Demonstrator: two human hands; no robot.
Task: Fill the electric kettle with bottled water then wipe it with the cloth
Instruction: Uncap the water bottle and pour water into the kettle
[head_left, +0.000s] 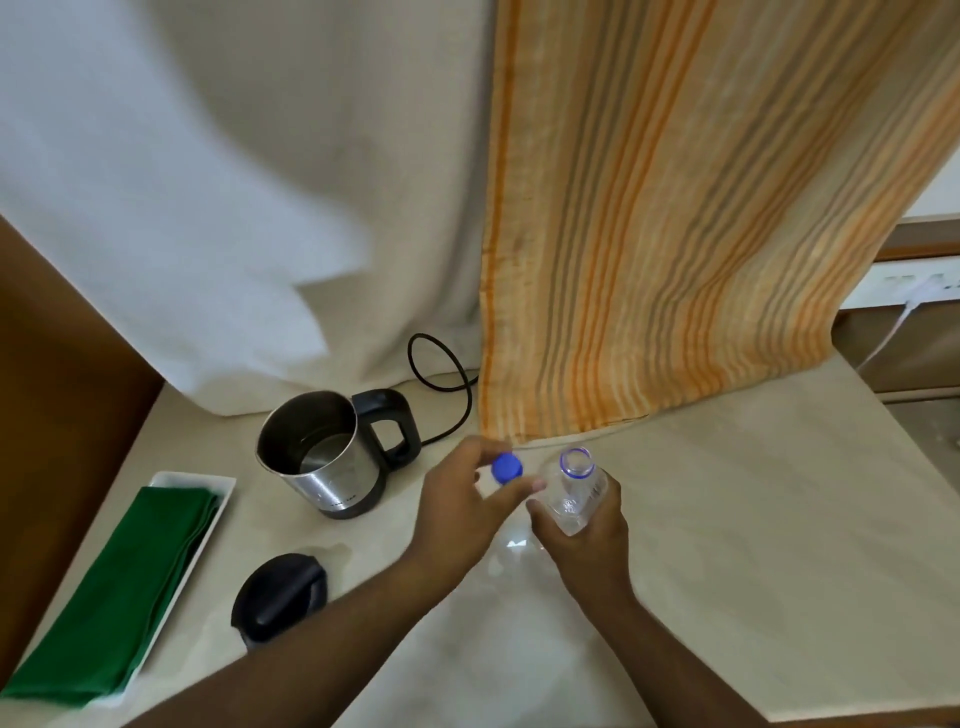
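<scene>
Right hand (584, 525) grips open bottle (574, 493) upright; left hand (467, 499) pinches blue cap (507, 467). Kettle (322, 457), lid off, sits left of bottle, nearer left hand; pour must tip leftward.

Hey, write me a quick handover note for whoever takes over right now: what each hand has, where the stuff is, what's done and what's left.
Left hand: pinching the small blue screw cap, just off the bottle.
Right hand: gripping the clear plastic water bottle, upright, mouth open.
Stainless steel electric kettle stands open on the pale countertop; its black round lid lies in front of it.
Folded green cloth rests on the white rectangular tray, far left.
Done: kettle lid off, bottle uncapped.
Left: pour the water into the kettle, then wipe it with the cloth.
</scene>
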